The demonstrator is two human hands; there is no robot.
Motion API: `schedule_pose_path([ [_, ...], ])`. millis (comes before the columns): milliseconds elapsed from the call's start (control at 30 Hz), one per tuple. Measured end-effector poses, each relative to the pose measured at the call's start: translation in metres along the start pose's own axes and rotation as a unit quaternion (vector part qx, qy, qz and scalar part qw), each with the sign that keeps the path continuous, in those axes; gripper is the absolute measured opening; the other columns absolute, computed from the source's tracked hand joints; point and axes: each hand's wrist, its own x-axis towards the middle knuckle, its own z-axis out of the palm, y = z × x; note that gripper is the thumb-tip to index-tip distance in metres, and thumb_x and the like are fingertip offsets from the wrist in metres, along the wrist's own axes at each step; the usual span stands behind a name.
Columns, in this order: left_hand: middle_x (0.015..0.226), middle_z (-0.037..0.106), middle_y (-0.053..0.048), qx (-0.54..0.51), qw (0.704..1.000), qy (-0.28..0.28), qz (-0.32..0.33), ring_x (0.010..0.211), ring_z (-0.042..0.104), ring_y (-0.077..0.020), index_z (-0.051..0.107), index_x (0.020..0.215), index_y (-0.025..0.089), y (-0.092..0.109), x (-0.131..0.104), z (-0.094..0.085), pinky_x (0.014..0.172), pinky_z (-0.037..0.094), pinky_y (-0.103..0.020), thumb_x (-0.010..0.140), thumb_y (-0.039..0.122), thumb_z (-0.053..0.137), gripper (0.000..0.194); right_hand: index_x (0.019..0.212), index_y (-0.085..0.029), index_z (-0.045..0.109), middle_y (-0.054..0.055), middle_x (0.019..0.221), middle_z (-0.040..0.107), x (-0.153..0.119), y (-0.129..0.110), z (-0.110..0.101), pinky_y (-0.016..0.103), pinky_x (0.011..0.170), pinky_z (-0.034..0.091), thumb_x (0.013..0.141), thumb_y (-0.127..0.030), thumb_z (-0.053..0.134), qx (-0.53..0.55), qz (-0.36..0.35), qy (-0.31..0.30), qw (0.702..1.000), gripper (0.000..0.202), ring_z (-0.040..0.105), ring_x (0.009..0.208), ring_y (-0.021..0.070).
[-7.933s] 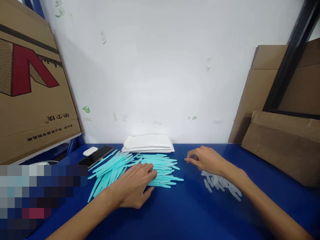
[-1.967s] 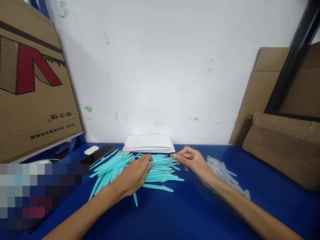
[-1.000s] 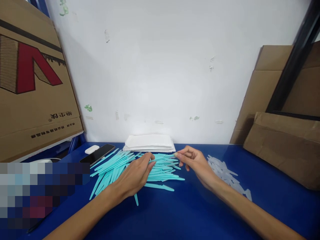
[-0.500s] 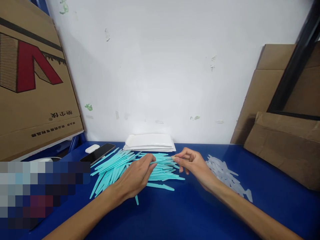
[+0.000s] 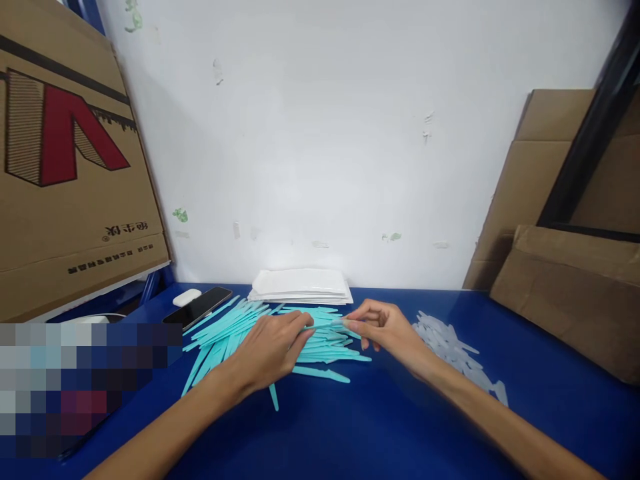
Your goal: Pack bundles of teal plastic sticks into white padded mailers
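Upper left of the frame: one printed cardboard box (image 5: 65, 133), standing. Left of centre, on the blue table (image 5: 350, 427): one white case (image 5: 187, 297), beside one dark phone (image 5: 200, 308). Next, one pile of teal strips (image 5: 227, 337), fanned out, reaching under the left hand (image 5: 273, 347). Behind it, against the wall, a stack of white packets (image 5: 300, 285). Centre: one teal strip (image 5: 323, 325), held above the pile; left grip pinched on its left end, right hand (image 5: 380, 330) pinched at its pale tip (image 5: 337, 323), possibly a clear cover, too small to tell. Held at both ends, presumably to keep it steady and aligned. Right of centre: one pile of clear pieces (image 5: 447, 343), apart from the teal, likely for the right hand's easy reach. Far right: folded cardboard (image 5: 565, 300), bounding that edge. Room for moving lies lower centre, in front of the hands.
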Motion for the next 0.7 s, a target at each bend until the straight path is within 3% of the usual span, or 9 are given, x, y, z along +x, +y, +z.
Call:
schedule_pose_path([
  [100, 0.085, 0.066, -0.008, 0.115, 0.993, -0.002, -0.029, 0.082, 0.062, -0.0257, 0.061, 0.099, 0.021, -0.011, 0.004, -0.018, 0.075, 0.043, -0.036, 0.102, 0.032, 0.037, 0.028, 0.103, -0.022, 0.066, 0.007, 0.103, 0.073, 0.003, -0.005, -0.009, 0.023, 0.046, 0.041, 0.083, -0.056, 0.068, -0.013, -0.008, 0.031, 0.999, 0.039, 0.061, 0.058, 0.0122],
  [233, 0.081, 0.066, -0.011, 0.205, 0.959, -0.067, -0.184, 0.071, 0.064, -0.0288, 0.063, 0.097, 0.019, -0.034, 0.002, -0.045, 0.062, 0.042, -0.035, 0.098, 0.031, 0.040, 0.026, 0.104, -0.023, 0.062, 0.007, 0.105, 0.072, 0.005, -0.006, -0.019, 0.023, 0.047, 0.041, 0.084, -0.058, 0.065, -0.016, 0.013, 0.098, 0.995, 0.041, 0.060, 0.058, 0.0114],
  [300, 0.081, 0.067, -0.013, 0.219, 0.942, -0.093, -0.235, 0.074, 0.066, -0.0316, 0.063, 0.090, 0.018, -0.048, -0.003, -0.051, 0.062, 0.043, -0.036, 0.095, 0.027, 0.040, 0.025, 0.103, -0.022, 0.062, 0.007, 0.102, 0.072, 0.005, -0.005, -0.020, 0.023, 0.047, 0.041, 0.083, -0.058, 0.065, -0.022, 0.028, 0.105, 0.994, 0.041, 0.059, 0.057, 0.0114],
  [467, 0.088, 0.069, -0.019, 0.229, 0.910, -0.142, -0.315, 0.087, 0.068, -0.0373, 0.066, 0.087, 0.015, -0.069, -0.014, -0.050, 0.067, 0.047, -0.040, 0.087, 0.021, 0.043, 0.024, 0.100, -0.022, 0.060, 0.006, 0.097, 0.071, 0.004, 0.002, -0.014, 0.023, 0.046, 0.040, 0.084, -0.057, 0.063, -0.042, 0.041, 0.066, 0.996, 0.039, 0.059, 0.055, 0.0112],
  [700, 0.097, 0.069, -0.022, 0.223, 0.903, -0.177, -0.322, 0.091, 0.068, -0.0379, 0.067, 0.097, 0.011, -0.055, -0.009, -0.045, 0.072, 0.050, -0.043, 0.090, 0.029, 0.045, 0.030, 0.099, -0.022, 0.061, 0.004, 0.092, 0.070, 0.004, 0.008, -0.010, 0.022, 0.045, 0.041, 0.087, -0.056, 0.061, -0.068, 0.039, 0.034, 0.996, 0.036, 0.059, 0.054, 0.0106],
])
